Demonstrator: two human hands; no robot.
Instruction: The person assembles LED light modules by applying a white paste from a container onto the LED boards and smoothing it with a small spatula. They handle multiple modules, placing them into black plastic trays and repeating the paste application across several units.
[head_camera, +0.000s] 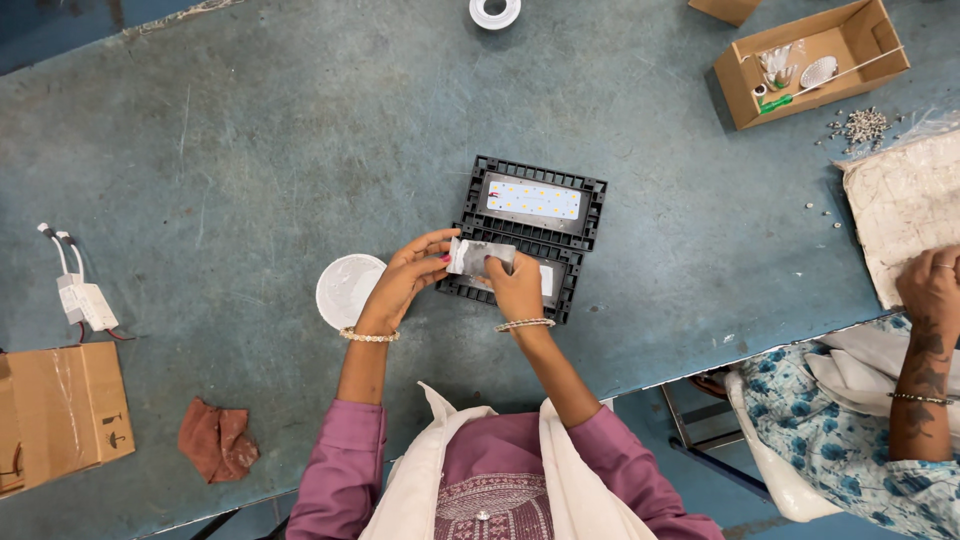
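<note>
Both your hands share the grip on a small crumpled silvery pouch (478, 256): your left hand (405, 280) pinches its left end between thumb and fingers, and your right hand (515, 288) is clenched on its right end. You hold it just above the nearer of two black ribbed lamp housings (540, 203) lying side by side on the blue worktop (250, 170). Judging by its creases, the pouch is light, soft and easily crushed, likely a little slick, so take it by the ends, as you do now. The housings look stiff and heavier; their outer ribbed frame seems the safer hold, not the pale panel of small lights. A white round dish (347, 288) sits just beside your left wrist.
</note>
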